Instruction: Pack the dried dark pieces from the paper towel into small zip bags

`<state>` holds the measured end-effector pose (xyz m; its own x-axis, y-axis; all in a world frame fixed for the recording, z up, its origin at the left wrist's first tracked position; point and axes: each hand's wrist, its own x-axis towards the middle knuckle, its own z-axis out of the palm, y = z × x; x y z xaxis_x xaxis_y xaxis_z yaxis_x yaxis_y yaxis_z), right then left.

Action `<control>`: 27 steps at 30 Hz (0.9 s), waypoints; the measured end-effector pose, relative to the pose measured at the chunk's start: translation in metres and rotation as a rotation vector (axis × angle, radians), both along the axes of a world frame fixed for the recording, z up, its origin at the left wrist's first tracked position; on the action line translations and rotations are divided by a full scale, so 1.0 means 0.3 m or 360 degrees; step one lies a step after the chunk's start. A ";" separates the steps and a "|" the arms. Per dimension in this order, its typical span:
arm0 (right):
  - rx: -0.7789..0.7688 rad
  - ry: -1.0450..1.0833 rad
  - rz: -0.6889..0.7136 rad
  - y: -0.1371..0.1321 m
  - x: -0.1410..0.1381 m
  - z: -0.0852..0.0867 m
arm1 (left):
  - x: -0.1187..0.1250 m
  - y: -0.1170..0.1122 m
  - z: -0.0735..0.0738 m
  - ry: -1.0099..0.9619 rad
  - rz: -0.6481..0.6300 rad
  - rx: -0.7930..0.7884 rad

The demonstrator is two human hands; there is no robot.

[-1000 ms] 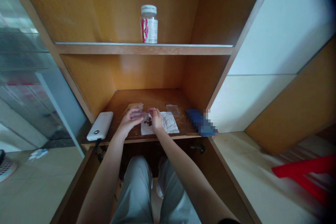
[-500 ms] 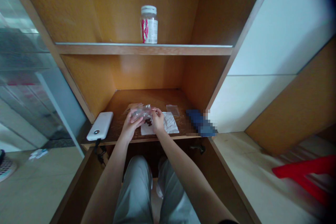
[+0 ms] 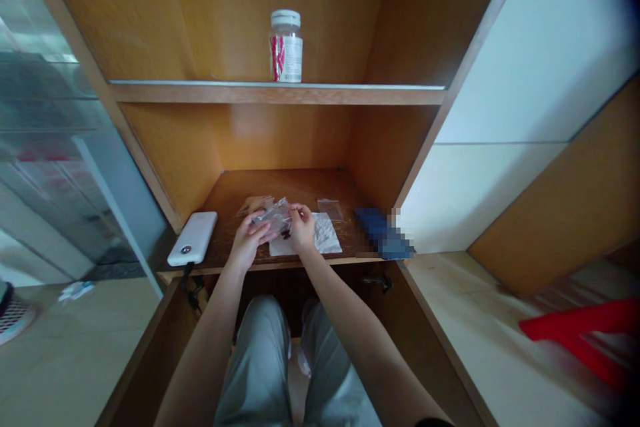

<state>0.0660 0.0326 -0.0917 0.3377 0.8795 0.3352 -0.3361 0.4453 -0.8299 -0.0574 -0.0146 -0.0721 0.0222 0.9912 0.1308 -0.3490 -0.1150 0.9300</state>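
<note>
- Clear bag (image 3: 273, 216): in the air above the left part of a white sheet of paper (image 3: 327, 236), between both hands, tilted with its upper corner toward the cabinet back.
- Left hand (image 3: 247, 238): thumb at the near side, fingers at the far side, pinching the bag from its left. Support judged adequate; pressure is best kept light, since thin plastic creases and its sides cling.
- Right hand (image 3: 303, 229): fingertips drawn together at the bag's right edge. Whether they pinch the plastic or a small piece, cannot tell.
- Dark pieces (image 3: 287, 234): on the paper just below the bag, partly hidden. Advisable to keep the right wrist raised, so that nothing is brushed off.
- Position of work: bag over paper judged sound, as anything dropped would land on the sheet. Left hand should serve as the anchor, with fine movement left to the right fingertips.
- Bag mouth: not distinguishable; its edge should be checked by eye before any pull.
- Surroundings: second clear bag (image 3: 331, 210) flat beyond the paper; white power bank (image 3: 194, 239) well apart at left, outside the working area.
</note>
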 end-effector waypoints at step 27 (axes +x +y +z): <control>0.0208 -0.0569 0.0083 -0.057 0.010 0.032 | -0.004 0.012 -0.010 -0.0032 0.0046 -0.0065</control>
<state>0.0689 0.0156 -0.0821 0.1352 0.8345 0.5341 -0.0607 0.5450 -0.8362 -0.0587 -0.0111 -0.0750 -0.0089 0.9958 0.0906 -0.3649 -0.0876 0.9269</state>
